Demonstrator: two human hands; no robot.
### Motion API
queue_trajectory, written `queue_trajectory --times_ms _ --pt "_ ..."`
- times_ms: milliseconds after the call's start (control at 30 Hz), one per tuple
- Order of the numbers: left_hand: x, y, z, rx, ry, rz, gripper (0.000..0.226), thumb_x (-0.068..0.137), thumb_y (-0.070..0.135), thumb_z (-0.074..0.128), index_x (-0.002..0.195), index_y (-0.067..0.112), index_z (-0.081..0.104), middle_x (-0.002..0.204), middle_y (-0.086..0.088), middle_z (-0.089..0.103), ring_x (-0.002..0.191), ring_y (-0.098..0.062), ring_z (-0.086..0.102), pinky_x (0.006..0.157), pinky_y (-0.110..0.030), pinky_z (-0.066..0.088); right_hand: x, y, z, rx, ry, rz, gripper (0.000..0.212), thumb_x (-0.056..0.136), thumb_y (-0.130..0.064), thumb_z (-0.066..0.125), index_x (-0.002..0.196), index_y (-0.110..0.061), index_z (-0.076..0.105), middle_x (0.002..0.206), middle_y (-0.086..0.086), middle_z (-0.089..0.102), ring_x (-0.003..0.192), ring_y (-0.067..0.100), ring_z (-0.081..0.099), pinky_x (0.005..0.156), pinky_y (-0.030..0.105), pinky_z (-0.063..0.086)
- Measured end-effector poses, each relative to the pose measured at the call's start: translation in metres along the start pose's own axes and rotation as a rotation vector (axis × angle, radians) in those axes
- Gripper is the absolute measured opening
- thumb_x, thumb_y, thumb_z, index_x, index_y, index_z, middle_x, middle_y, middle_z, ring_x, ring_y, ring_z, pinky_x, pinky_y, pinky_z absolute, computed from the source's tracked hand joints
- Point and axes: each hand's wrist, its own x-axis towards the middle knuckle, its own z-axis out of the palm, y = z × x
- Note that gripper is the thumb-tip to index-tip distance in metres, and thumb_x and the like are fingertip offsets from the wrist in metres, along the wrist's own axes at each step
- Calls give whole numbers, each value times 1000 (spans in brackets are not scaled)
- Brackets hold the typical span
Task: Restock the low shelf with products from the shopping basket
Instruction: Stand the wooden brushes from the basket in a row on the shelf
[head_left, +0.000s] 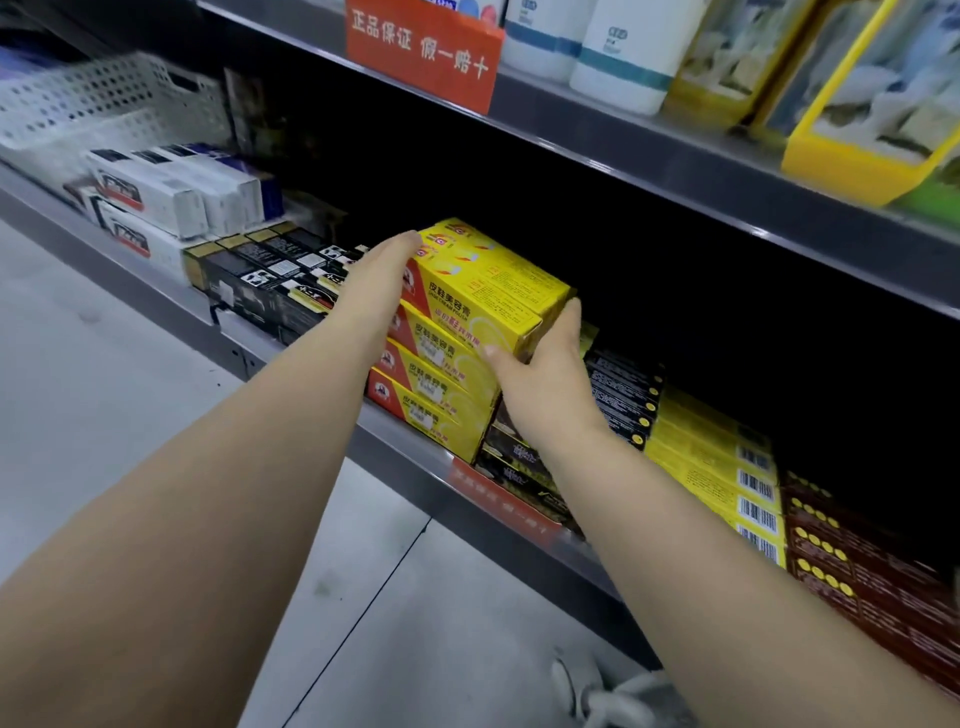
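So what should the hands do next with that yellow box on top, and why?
Probably nudge the top yellow box back and square it with the stack of yellow boxes below. The left hand presses its left end, the right hand cups its near right corner, and it sits slightly skewed on the stack.

The floor (104, 374) is pale grey tile with thin dark joint lines running diagonally below the shelving. A grey metal shelving unit fills the upper and right part of the view. The upper shelf (675, 171) has a grey front edge carrying an orange sign (423, 54) with white characters. The recess beneath the upper shelf is dark and unlit. At the far left end stands a white perforated basket (93, 104). Lighting is even and diffuse.
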Motion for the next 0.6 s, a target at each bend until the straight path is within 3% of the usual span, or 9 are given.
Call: queue_trajectory --times_ms 133,233,300,367,467,533,600 --pt "0 -6 -4 15 9 36 69 68 60 55 127 24 54 127 -5 60 117 -29 55 100 -52 41 4 3 -21 26 -22 49 105 80 -28 73 150 -25 -6 158 1 11 129 21 40 105 33 33" --pt "1 -8 -9 40 9 88 59 73 60 52 121 26 57 115 -1 66 110 -25 60 92 -43 46 7 5 -28 30 -23 61 104 77 -29 76 151 -22 3 157 3 15 141 23 23 110 39 26" --pt "2 -7 -12 18 -7 109 56 77 62 50 121 29 58 101 2 70 96 -18 66 76 -32 47 7 5 -25 3 -20 48 98 80 -29 73 151 -20 6 156 3 19 142 23 23 111 40 25" --pt "4 -6 -12 7 -31 119 55 78 66 45 119 32 59 98 2 71 87 -14 68 69 -27 44 6 3 -18 -36 -23 34 89 85 -27 68 151 -18 9 154 3 27 139 24 30 113 41 28" --pt "5 -8 -9 -9 -24 90 59 84 68 37 118 27 61 105 -3 70 99 -22 66 82 -36 47 4 0 -8 -66 -32 28 78 94 -24 55 151 -16 2 155 3 23 140 24 28 111 40 28" --pt "5 -9 -6 18 5 26 77 77 74 37 130 21 53 125 -8 61 116 -29 56 99 -48 41 2 -1 -5 -63 -50 35 75 98 -21 46 150 -16 -7 159 1 12 143 22 20 112 37 23" --pt "3 -8 -4 48 -6 31 79 78 72 37 138 22 45 136 -10 52 124 -31 49 104 -53 36 1 -3 -3 -64 -73 52 72 100 -20 41 149 -16 -12 159 1 4 144 21 15 113 36 20"
